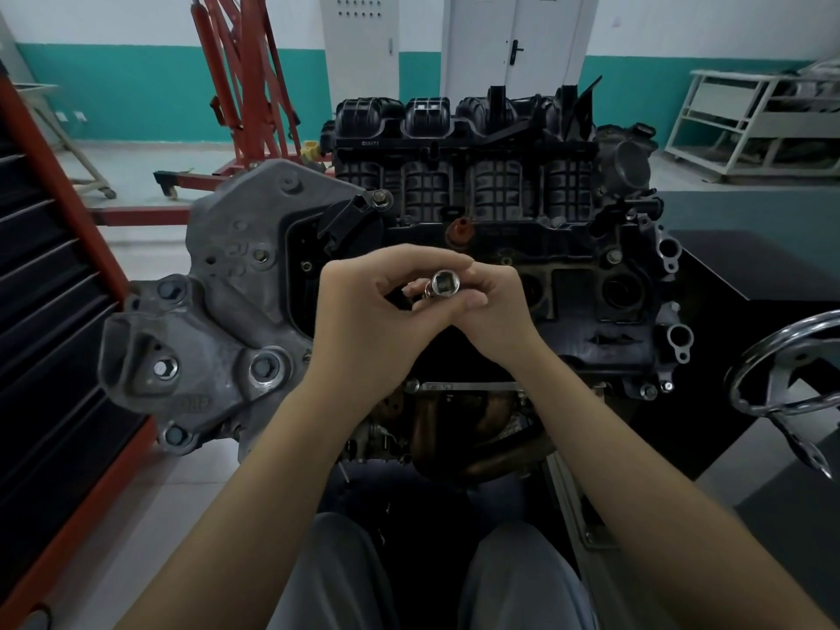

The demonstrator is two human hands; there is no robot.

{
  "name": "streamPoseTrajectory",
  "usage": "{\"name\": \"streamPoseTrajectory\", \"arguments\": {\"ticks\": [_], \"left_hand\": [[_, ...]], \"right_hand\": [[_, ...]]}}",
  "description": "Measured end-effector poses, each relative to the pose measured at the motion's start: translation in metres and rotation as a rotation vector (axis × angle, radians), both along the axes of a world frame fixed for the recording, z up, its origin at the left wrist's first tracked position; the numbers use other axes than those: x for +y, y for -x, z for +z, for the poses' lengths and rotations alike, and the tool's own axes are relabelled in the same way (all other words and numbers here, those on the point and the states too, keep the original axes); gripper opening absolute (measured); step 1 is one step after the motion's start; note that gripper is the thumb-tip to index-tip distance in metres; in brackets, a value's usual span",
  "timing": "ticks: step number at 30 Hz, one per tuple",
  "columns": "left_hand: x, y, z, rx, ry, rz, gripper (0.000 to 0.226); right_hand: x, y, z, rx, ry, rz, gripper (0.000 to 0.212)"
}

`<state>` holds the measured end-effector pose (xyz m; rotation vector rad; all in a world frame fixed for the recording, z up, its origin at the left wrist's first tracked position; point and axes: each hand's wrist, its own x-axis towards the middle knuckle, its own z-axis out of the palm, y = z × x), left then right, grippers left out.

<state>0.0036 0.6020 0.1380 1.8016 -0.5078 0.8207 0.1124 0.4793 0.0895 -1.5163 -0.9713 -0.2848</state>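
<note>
Socket (443, 284), a small polished steel cylinder with a square drive hole facing up, is pinched between left hand (363, 311) and right hand (495, 311) above the dark engine (500, 197). It looks hard, dense and slick, so a firm grip round its sides suits best.

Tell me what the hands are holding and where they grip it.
A chrome socket, its square hole facing the camera. The left hand and right hand both pinch its round sides with their fingers.
</note>
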Motion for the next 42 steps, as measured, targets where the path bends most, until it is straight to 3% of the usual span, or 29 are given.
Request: {"name": "streamPoseTrajectory", "arguments": {"ticks": [7, 13, 16, 19, 21, 25, 27, 34, 37, 42], "left_hand": [[0.0040, -0.0014, -0.0011, 0.081, 0.049, -0.254, 0.038], [0.0009, -0.0024, -0.0003, 0.039, 0.042, -0.060, 0.030], [0.0017, -0.0023, -0.0018, 0.068, 0.089, -0.160, 0.036], [0.0046, -0.0036, -0.0011, 0.104, 0.099, -0.269, 0.039], [0.0056, -0.0049, -0.0011, 0.119, 0.099, -0.306, 0.039], [0.0009, -0.0049, -0.0019, 0.073, -0.001, -0.156, 0.038], [-0.0009, -0.0050, -0.0032, 0.032, 0.049, -0.105, 0.033], [0.0014, -0.0038, -0.0016, 0.041, 0.088, -0.235, 0.039], [-0.0005, -0.0041, -0.0013, 0.032, 0.031, -0.139, 0.037], [0.0001, -0.0037, 0.0002, -0.006, 0.056, -0.065, 0.029]], "right_hand": [[0.0013, 0.0041, 0.0022, 0.015, 0.034, 0.016, 0.017], [0.0015, 0.0000, -0.0011, 0.015, -0.001, -0.010, 0.023], [0.0007, 0.0045, 0.0025, 0.013, 0.039, 0.042, 0.025], [0.0000, 0.0063, 0.0036, 0.040, 0.030, 0.059, 0.012], [0.0011, 0.0068, 0.0038, 0.027, 0.006, 0.029, 0.018], [0.0013, 0.0032, 0.0003, 0.017, -0.053, 0.012, 0.021], [0.0006, 0.0048, 0.0013, 0.017, -0.062, 0.032, 0.022], [-0.0027, 0.0054, 0.0047, 0.029, 0.008, 0.088, 0.020], [-0.0009, 0.0036, 0.0019, 0.055, -0.036, 0.021, 0.029], [0.0005, 0.0039, 0.0014, 0.020, -0.037, 0.044, 0.017]]}}
